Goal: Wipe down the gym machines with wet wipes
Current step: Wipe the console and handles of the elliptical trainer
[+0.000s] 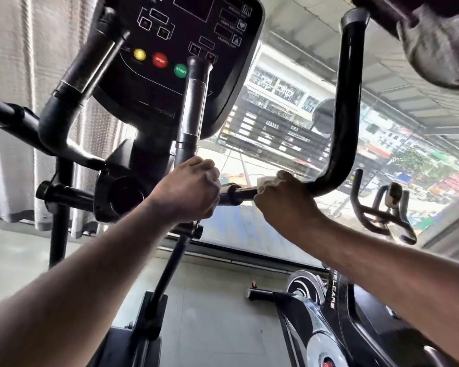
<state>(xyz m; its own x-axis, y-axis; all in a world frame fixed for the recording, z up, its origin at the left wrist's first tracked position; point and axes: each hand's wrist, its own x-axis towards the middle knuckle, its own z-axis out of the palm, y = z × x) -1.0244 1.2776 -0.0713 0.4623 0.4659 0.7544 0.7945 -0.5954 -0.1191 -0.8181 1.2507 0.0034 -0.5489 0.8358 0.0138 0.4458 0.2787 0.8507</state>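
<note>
A black elliptical machine fills the view, its console (186,49) overhead with yellow, red and green buttons. My left hand (188,192) grips the upright handlebar post (192,107) near its base. My right hand (284,200) holds a white wet wipe (265,181) wrapped against the horizontal black bar (241,193), just left of where the bar curves up into the right handle (347,102).
A second exercise bike's handlebars (382,207) stand at the right, and another machine's black body (326,319) sits at lower right. A large window runs behind the machines. Grey curtains (11,115) hang at left. Grey floor lies below.
</note>
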